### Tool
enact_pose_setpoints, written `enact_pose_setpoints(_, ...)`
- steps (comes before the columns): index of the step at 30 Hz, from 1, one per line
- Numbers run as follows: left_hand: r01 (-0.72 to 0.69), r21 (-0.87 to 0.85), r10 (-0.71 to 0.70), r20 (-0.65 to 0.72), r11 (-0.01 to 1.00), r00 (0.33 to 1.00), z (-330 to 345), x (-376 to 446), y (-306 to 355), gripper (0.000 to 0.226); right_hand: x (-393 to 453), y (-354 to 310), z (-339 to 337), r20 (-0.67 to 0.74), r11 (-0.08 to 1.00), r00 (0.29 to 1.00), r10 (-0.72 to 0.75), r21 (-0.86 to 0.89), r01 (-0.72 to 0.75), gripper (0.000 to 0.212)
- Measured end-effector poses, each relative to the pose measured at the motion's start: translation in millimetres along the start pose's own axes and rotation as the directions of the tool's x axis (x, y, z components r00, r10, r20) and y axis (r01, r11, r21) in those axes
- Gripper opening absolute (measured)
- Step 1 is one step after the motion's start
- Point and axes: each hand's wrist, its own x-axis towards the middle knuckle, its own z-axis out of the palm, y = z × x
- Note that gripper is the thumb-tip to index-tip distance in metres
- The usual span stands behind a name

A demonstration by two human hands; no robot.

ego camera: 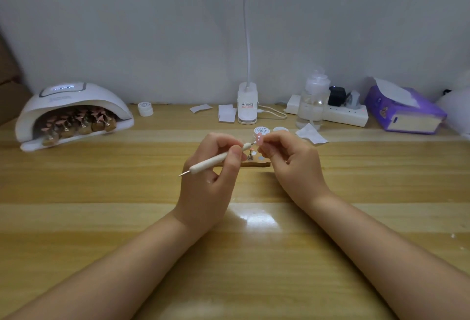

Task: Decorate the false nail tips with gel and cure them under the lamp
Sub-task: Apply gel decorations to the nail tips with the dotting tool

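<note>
1. The left hand [216, 164] grips a white dotting pen [218, 159], fingers curled round its shaft; the pen's long axis runs from lower left up to the right, working tip toward the other hand.
2. The right hand [290, 156] pinches a pink false nail tip [259, 140], held up above the middle of the bench [101, 192].
3. The pen's tip sits at the nail's left edge, touching or just short of it; I cannot tell which.
4. Below the hands lies a wooden holder strip [256, 163]; just behind them sit a gel pot [261, 130] and its lid [280, 129].
5. The curing lamp [71, 113] stands at the far left, more tips on stands inside it, nearer the left hand.
</note>
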Motion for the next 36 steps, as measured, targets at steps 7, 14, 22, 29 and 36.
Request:
enact_pose_setpoints(7, 0.005, 0.024, -0.005, -0.001, 1.000, 1.000, 1.6, -0.6, -0.9, 0.008, -0.1, -0.7, -0.4, -0.002, 1.000, 1.000, -0.020, -0.019, 0.020, 0.013)
enact_pose_setpoints(14, 0.014, 0.019, -0.014, 0.005, 1.000, 1.000, 1.2, -1.1, -1.6, 0.009, -0.6, -2.1, -0.8, 0.010, 1.000, 1.000, -0.020, -0.014, 0.020, 0.014)
enact_pose_setpoints(22, 0.022, 0.019, -0.022, 0.016, 1.000, 1.000, 1.0, -1.5, -1.8, 0.008, -0.6, -1.4, -0.5, 0.010, 1.000, 1.000, -0.025, -0.017, 0.026, 0.012)
enact_pose_setpoints(29, 0.022, 0.013, -0.022, 0.018, 1.000, 1.000, 1.1, -1.1, -2.6, 0.008, -0.7, -1.2, -1.1, 0.009, 0.999, 0.999, -0.036, -0.022, 0.036, 0.012)
enact_pose_setpoints(36, 0.039, 0.019, -0.039, 0.021, 0.999, 0.999, 1.7, -1.0, -3.6, 0.009, -0.9, -1.8, -0.3, 0.014, 0.999, 0.999, -0.040, -0.008, 0.040, 0.011)
